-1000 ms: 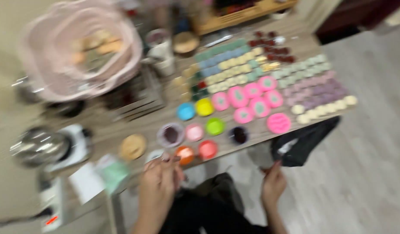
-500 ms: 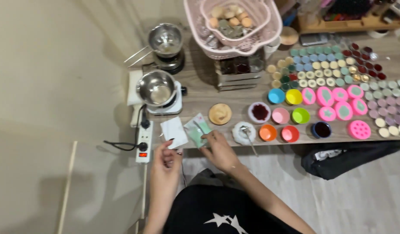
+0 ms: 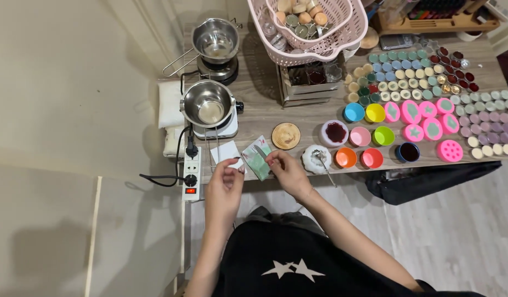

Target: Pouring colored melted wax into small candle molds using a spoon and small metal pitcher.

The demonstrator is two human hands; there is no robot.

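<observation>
Here the right hand (image 3: 284, 168) pinches the lower right edge of a small pale green packet (image 3: 257, 159) between thumb and fingertips, knuckles up, forearm running back toward the body at a slant. The left hand (image 3: 225, 184) has its fingertips drawn together on a small thing at the corner of a white paper square (image 3: 226, 152); what it pinches is too small to tell. Both wrists hover over the near edge of the wooden table (image 3: 262, 113), where the packet lies just beside the paper. Beyond stands a steel pot on a white warmer (image 3: 210, 110), a round wooden lid (image 3: 286, 135), and to the right coloured silicone cups (image 3: 364, 135). A white power strip (image 3: 191, 170) lies left.
</observation>
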